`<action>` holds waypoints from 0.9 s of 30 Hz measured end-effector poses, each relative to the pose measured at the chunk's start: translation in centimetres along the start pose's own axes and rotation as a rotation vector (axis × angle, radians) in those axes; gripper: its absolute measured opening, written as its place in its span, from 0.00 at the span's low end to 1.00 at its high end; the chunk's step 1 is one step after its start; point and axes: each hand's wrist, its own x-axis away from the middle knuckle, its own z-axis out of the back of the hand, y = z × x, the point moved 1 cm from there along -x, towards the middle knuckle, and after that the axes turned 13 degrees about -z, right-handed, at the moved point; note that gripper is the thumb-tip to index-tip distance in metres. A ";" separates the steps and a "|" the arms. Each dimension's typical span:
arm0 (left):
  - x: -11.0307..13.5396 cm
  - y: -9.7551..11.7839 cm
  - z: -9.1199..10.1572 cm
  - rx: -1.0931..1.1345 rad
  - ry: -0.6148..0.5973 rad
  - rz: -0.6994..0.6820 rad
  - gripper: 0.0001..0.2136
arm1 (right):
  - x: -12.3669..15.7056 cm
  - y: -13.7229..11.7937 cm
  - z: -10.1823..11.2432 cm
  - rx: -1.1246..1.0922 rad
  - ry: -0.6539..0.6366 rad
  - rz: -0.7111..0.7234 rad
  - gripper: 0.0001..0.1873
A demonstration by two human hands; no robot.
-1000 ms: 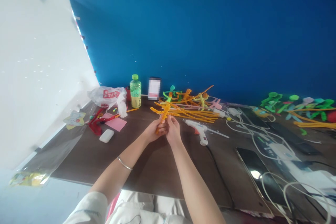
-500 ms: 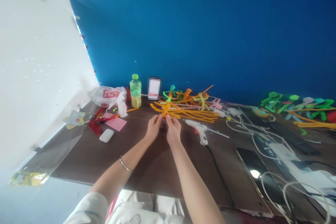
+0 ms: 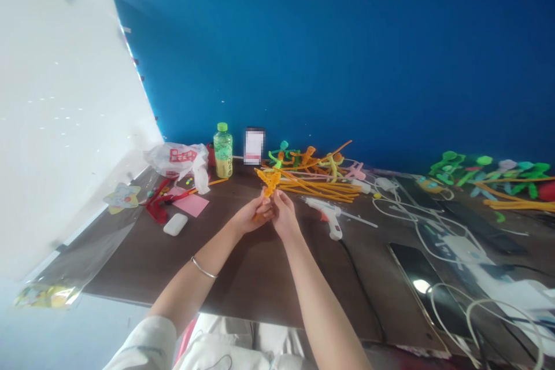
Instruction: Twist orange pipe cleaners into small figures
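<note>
- Orange pipe-cleaner figure (image 3: 269, 184) is tilted and held above the middle of the surface (image 3: 260, 283), its lower end hidden by fingers.
- Left grip (image 3: 250, 214) is narrow, curled around the figure's lower part; a metal bangle (image 3: 203, 267) circles that wrist.
- Right grip (image 3: 282, 215) is narrow, its fingertips against the figure from the other side; the exact contact is hidden.
- Orange pipe cleaners (image 3: 314, 189) lie just beyond the hands, too tangled with small figures to count.
- White hot glue gun (image 3: 330, 217) lies just right of the right grip.
- Green-capped bottle (image 3: 223, 150) and plastic bag (image 3: 177, 159) stand near the far edge, beside a blurred card (image 3: 254, 147).
- Pink paper (image 3: 191, 205) and a white case (image 3: 176, 224) lie left of the hands.
- Green pipe-cleaner figures (image 3: 459, 165) at the far right run off the frame; white cables (image 3: 433, 237) cross a phone (image 3: 420, 277).
</note>
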 end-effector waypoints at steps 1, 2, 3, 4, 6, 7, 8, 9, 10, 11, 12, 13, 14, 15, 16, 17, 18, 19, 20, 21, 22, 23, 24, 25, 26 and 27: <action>-0.1 -0.1 0.1 -0.017 0.001 0.001 0.19 | 0.0 0.0 -0.1 0.000 0.007 0.007 0.17; -0.1 -0.3 0.1 -0.049 0.014 -0.017 0.19 | 0.0 0.0 -0.1 -0.004 0.021 0.023 0.17; -0.2 -0.6 0.2 -0.097 0.030 -0.046 0.20 | 0.0 0.1 -0.1 -0.009 0.045 0.046 0.17; -0.3 -0.9 0.2 -0.167 0.069 -0.104 0.20 | -0.1 0.1 -0.1 -0.012 0.078 0.074 0.16; -0.4 -1.5 0.3 -0.388 0.132 -0.251 0.19 | -0.2 0.2 0.0 -0.003 0.169 0.139 0.16; -0.4 -1.7 0.3 -0.488 0.127 -0.292 0.18 | -0.2 0.2 0.1 0.011 0.220 0.173 0.16; -0.3 -1.9 0.4 -0.573 0.136 -0.331 0.18 | -0.3 0.3 0.2 0.031 0.266 0.204 0.16; -0.2 -1.9 0.5 -0.653 0.145 -0.369 0.17 | -0.3 0.3 0.3 0.053 0.302 0.231 0.16; -0.1 -1.9 0.6 -0.724 0.160 -0.407 0.17 | -0.3 0.3 0.3 0.073 0.329 0.256 0.17; 0.0 -1.7 0.7 -0.792 0.176 -0.448 0.15 | -0.4 0.3 0.4 0.090 0.347 0.280 0.17; 0.1 -1.5 0.8 -0.861 0.188 -0.487 0.13 | -0.4 0.4 0.4 0.105 0.356 0.299 0.17; 0.2 -1.2 0.9 -0.926 0.195 -0.519 0.11 | -0.5 0.4 0.4 0.118 0.358 0.310 0.17; 0.2 -1.0 1.0 -0.983 0.196 -0.540 0.10 | -0.5 0.4 0.4 0.127 0.357 0.316 0.16; 0.3 -0.9 1.0 -1.027 0.192 -0.550 0.09 | -0.5 0.4 0.4 0.130 0.350 0.314 0.16; 0.3 -0.7 1.0 -1.056 0.186 -0.550 0.08 | -0.5 0.5 0.4 0.121 0.339 0.303 0.16; 0.2 -0.7 1.0 -1.064 0.181 -0.542 0.09 | -0.5 0.5 0.3 0.101 0.324 0.286 0.16; 0.2 -0.7 0.9 -1.050 0.178 -0.531 0.11 | -0.4 0.5 0.2 0.070 0.307 0.265 0.15; 0.1 -0.8 0.9 -1.016 0.172 -0.520 0.12 | -0.4 0.6 0.1 0.033 0.289 0.245 0.15; 0.0 -0.8 0.8 -0.967 0.166 -0.507 0.13 | -0.4 0.6 0.0 -0.006 0.268 0.226 0.15; -0.1 -1.0 0.7 -0.908 0.163 -0.497 0.14 | -0.4 0.7 -0.1 -0.039 0.244 0.210 0.15; -0.2 -1.1 0.6 -0.847 0.164 -0.488 0.15 | -0.4 0.8 -0.1 -0.064 0.219 0.195 0.15; -0.3 -1.2 0.6 -0.789 0.166 -0.478 0.16 | -0.4 0.8 -0.2 -0.079 0.198 0.184 0.14; -0.3 -1.3 0.5 -0.733 0.172 -0.469 0.16 | -0.5 0.9 -0.2 -0.085 0.183 0.175 0.14; -0.4 -1.4 0.5 -0.681 0.184 -0.459 0.16 | -0.5 1.0 -0.3 -0.084 0.177 0.172 0.13; -0.4 -1.5 0.5 -0.632 0.200 -0.446 0.17 | -0.5 1.1 -0.3 -0.080 0.180 0.173 0.13; -0.4 -1.5 0.4 -0.589 0.217 -0.430 0.17 | -0.5 1.2 -0.3 -0.075 0.192 0.177 0.13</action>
